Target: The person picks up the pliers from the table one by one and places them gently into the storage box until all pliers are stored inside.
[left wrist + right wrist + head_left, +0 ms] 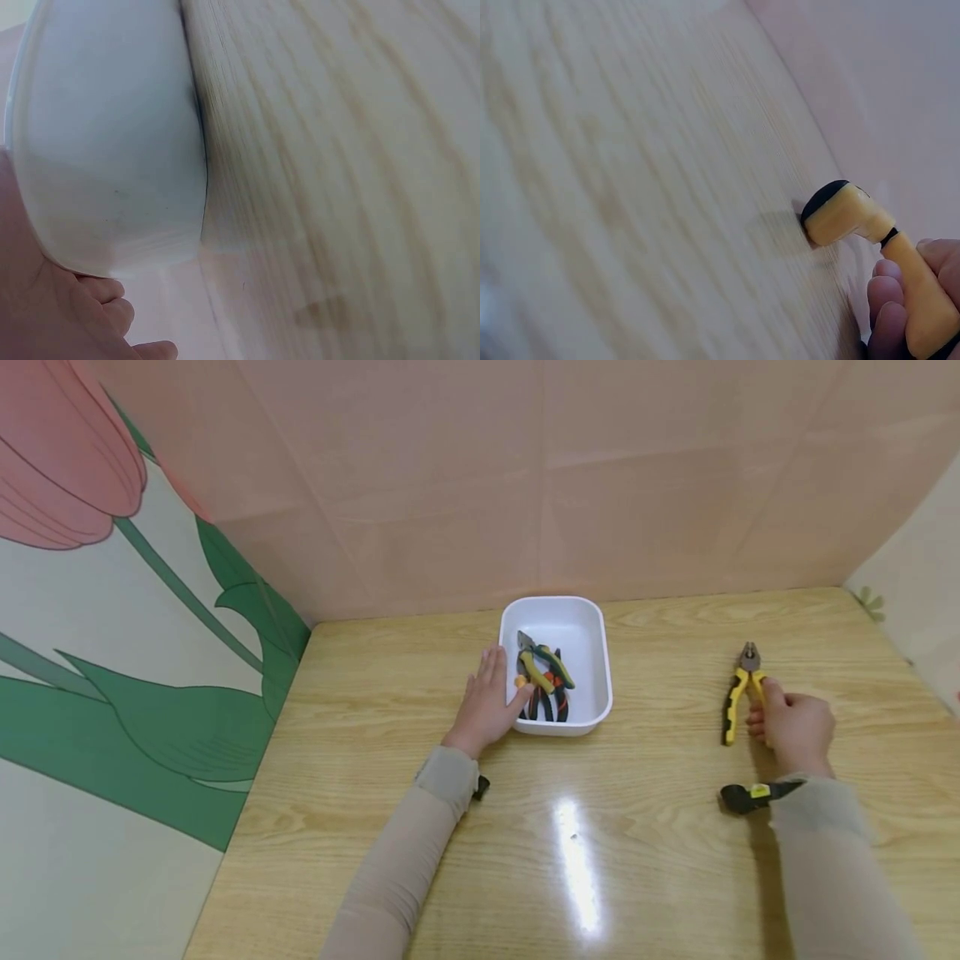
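My right hand [802, 731] grips one handle of a pair of combination pliers [738, 693] with yellow-and-black handles. The pliers' jaws point toward the far wall and the other handle is spread to the left. In the right wrist view, fingers and thumb close around a yellow handle [922, 307]. On the left, my left hand [487, 706] rests against the near left side of a white plastic tray [606, 693], fingers straight along its side and thumb over the rim. Inside lie green-and-yellow pliers [536, 672], over orange-and-black-handled tools [561, 703] that are partly hidden.
The tray stands on a wood-grain table [645, 860], near its back edge. Behind the table rises a pinkish covered wall [450, 485]; a wall with painted flowers [187, 727] borders the left. Black wrist-camera gear [742, 799] shows by the right sleeve.
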The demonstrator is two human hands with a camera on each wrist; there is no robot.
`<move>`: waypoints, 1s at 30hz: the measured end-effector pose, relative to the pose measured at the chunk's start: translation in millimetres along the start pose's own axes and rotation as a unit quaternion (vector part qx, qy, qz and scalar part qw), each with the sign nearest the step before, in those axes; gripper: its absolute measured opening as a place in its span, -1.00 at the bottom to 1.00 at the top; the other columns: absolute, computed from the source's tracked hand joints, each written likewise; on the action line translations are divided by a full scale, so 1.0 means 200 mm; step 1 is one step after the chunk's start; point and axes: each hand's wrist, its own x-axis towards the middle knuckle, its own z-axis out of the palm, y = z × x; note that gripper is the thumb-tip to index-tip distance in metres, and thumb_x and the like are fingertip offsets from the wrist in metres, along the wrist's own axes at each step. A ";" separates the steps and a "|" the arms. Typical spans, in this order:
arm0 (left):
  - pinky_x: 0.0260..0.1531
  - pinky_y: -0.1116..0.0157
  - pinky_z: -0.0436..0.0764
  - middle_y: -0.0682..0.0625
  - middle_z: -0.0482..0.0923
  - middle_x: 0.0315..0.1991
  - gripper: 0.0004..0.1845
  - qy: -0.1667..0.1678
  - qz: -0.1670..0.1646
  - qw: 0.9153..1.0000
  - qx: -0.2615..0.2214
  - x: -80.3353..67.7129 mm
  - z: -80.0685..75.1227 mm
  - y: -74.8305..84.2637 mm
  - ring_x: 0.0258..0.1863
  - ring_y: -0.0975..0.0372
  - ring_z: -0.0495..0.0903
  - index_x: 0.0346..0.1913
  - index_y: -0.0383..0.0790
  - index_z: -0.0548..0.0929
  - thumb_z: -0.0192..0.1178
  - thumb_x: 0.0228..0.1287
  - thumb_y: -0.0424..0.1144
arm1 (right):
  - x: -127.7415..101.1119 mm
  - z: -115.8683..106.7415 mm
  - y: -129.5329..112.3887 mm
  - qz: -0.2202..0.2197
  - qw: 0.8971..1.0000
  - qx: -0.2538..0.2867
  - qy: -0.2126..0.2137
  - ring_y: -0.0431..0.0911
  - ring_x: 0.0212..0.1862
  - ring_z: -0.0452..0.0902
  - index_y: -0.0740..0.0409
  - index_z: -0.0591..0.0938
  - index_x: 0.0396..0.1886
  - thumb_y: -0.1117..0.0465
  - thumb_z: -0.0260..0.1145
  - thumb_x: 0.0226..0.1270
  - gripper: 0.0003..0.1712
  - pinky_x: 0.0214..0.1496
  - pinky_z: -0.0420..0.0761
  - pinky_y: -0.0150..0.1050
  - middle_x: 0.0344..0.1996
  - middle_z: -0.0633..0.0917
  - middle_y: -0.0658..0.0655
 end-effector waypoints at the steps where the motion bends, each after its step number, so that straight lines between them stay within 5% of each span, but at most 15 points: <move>1: 0.54 -0.10 -0.12 -0.11 -0.34 0.66 -0.09 0.000 0.000 1.000 -0.001 0.00 0.00 0.00 0.61 0.17 -0.41 0.64 -0.23 -0.26 -0.12 0.57 0.22 | 0.00 0.00 0.00 0.001 1.000 0.002 -0.001 -0.30 -0.70 0.59 0.40 0.59 -0.07 -0.22 -0.05 0.57 -0.29 -0.65 0.60 -0.36 -0.79 0.61 -0.22; 20: 0.54 -0.08 -0.12 -0.10 -0.35 0.66 -0.09 -0.003 -0.008 1.000 0.008 0.01 0.00 0.00 0.61 0.16 -0.40 0.64 -0.23 -0.25 -0.13 0.57 0.23 | 0.01 0.11 -0.07 0.010 0.995 0.101 -0.021 -0.22 -0.72 0.60 0.30 0.58 -0.23 -0.15 0.02 0.59 -0.43 -0.66 0.63 -0.34 -0.75 0.64 -0.10; 30: 0.54 -0.08 -0.11 -0.13 -0.33 0.66 -0.09 -0.001 -0.007 1.000 0.007 0.00 0.00 0.01 0.62 0.14 -0.38 0.64 -0.24 -0.24 -0.12 0.57 0.22 | 0.01 0.15 -0.12 0.008 0.994 0.103 -0.030 -0.23 -0.70 0.58 0.31 0.56 -0.19 -0.17 0.03 0.57 -0.42 -0.63 0.64 -0.33 -0.73 0.64 -0.10</move>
